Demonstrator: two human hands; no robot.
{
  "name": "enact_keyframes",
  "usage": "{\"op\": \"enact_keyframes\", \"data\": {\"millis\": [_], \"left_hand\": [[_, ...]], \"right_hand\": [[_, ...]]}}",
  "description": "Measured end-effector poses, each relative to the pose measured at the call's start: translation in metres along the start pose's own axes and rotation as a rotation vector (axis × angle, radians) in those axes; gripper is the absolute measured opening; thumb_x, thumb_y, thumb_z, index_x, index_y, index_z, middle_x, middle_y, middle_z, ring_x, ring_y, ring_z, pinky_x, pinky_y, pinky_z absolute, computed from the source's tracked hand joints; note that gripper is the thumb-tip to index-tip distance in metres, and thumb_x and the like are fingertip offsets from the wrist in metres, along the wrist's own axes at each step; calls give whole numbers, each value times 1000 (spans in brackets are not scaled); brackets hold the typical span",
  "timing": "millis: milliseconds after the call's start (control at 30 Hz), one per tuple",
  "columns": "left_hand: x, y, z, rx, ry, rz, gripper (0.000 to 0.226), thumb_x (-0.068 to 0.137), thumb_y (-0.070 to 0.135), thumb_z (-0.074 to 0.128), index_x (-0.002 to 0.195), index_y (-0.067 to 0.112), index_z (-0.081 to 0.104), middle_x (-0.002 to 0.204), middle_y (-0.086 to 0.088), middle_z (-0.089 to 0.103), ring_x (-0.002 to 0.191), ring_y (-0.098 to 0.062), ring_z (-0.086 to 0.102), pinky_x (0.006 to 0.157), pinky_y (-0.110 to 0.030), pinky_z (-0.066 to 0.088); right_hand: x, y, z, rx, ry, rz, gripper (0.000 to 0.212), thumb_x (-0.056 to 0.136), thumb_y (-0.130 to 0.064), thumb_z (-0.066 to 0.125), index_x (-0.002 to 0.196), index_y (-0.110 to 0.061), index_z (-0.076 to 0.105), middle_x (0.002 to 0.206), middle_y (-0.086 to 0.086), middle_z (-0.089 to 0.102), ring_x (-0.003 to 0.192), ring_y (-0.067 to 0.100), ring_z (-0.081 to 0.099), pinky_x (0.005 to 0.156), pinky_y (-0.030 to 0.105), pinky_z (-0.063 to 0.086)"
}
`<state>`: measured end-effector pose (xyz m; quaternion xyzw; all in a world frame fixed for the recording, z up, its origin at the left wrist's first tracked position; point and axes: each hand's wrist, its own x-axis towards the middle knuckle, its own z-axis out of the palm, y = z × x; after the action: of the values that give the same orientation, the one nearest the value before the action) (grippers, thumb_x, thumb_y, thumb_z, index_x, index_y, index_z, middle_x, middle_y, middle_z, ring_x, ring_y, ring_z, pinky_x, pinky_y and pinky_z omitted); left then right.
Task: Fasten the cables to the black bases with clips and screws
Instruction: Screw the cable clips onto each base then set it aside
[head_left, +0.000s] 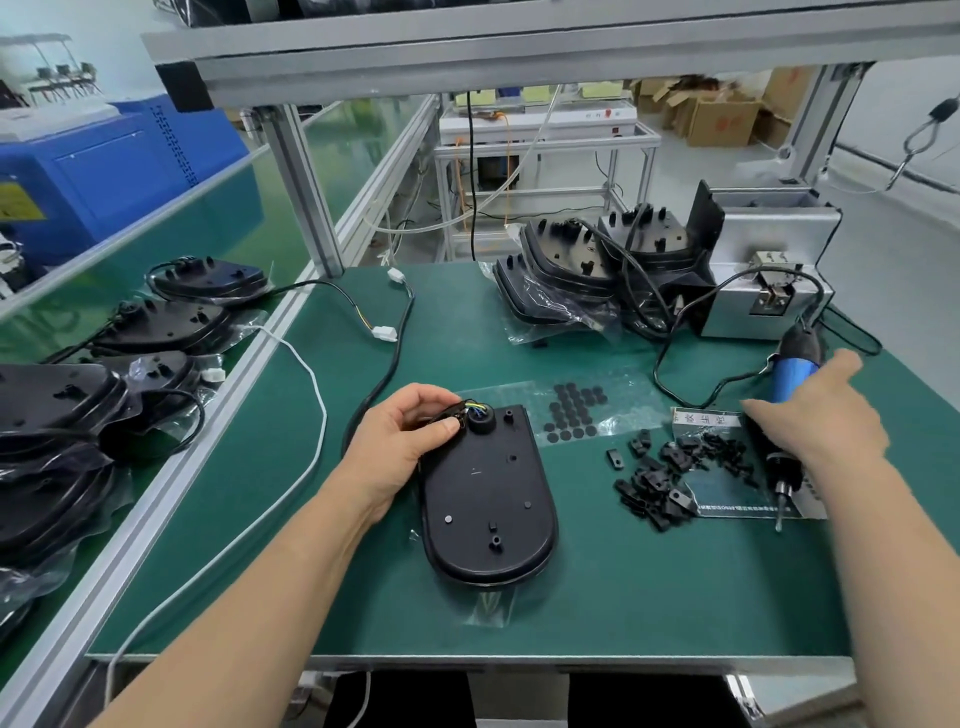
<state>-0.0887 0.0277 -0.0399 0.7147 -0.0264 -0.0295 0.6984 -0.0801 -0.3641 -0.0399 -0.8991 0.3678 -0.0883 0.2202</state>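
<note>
A black base (485, 499) lies flat on the green mat in front of me. My left hand (410, 431) pinches the black cable (374, 389) where its coloured wires enter the round socket at the base's top left corner. My right hand (821, 415) rests over the blue and black electric screwdriver (784, 415), fingers fairly straight and spread; the tool lies on the mat with its bit toward me. A pile of small black clips (660, 478) lies between the base and the screwdriver.
A clear sheet of round black pads (571, 410) lies behind the base. Stacked bases (587, 265) and a metal screw feeder (769, 275) stand at the back right. More bases with cables (171, 322) fill the left bench. A white cord (291, 467) crosses the mat.
</note>
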Motion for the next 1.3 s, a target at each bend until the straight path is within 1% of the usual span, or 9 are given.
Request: {"op": "enact_keyframes", "data": {"millis": [100,200,300,367,533,700,833,1067,1300], "left_hand": [[-2,-2,1,42,-3,45,22,84,-4,67,98,13,68,101,-2,73,89,-11,63,89,-32,51],[-1,-3,-2,37,8,34,20,83,-2,69,99,10,69,102,-4,74,90,-11,65,89,-32,52],[0,-4,-3,18,14,22,19,82,-1,71,99,10,71,103,-4,75,93,-12,68,86,-27,54],[0,-5,-2,-5,21,9,20,82,-1,71,99,9,71,103,-4,75,95,-13,68,85,-26,54],[0,-6,-1,-37,27,-14,21,82,0,71,101,10,73,103,-6,75,94,-15,69,85,-27,55],[-1,-8,2,-41,47,-5,23,82,0,72,102,10,74,103,-5,75,97,-15,69,90,-29,54],[-3,-9,3,-74,49,-20,25,82,0,72,103,12,75,101,-5,76,96,-15,70,87,-25,56],[0,-10,1,-124,19,-44,26,82,-1,71,104,13,75,103,-5,75,98,-15,70,83,-21,55],[1,-11,1,-154,28,-38,25,81,-2,71,99,15,75,100,-3,76,94,-11,71,77,-17,53]], "right_hand": [[5,2,-2,76,-21,43,53,81,-30,69,110,-3,33,96,20,54,83,38,52,71,43,43],[2,-1,-9,248,-45,43,48,84,-32,63,113,0,42,105,23,57,85,37,54,67,40,43],[-11,-21,-25,782,-176,75,47,87,-23,67,121,-2,43,113,24,60,74,29,63,60,36,50],[-25,-40,-36,1099,-272,66,40,89,-17,68,118,-7,41,108,20,56,60,17,66,51,30,55],[-72,-99,-48,1578,-473,84,62,76,-55,80,116,-15,55,99,9,57,55,12,64,64,31,58],[-108,-158,-27,1708,-579,-108,47,91,-52,66,113,-12,56,65,-2,58,55,13,55,56,28,55],[-129,-200,-14,1733,-539,-276,46,91,-47,65,109,-7,52,67,1,52,54,15,51,53,31,50],[-151,-227,6,1736,-449,-586,28,90,-41,63,95,-16,50,63,3,50,50,20,49,49,32,46],[-154,-233,13,1661,-414,-677,35,87,-44,62,94,-12,50,63,4,51,49,23,49,49,32,45]]}}
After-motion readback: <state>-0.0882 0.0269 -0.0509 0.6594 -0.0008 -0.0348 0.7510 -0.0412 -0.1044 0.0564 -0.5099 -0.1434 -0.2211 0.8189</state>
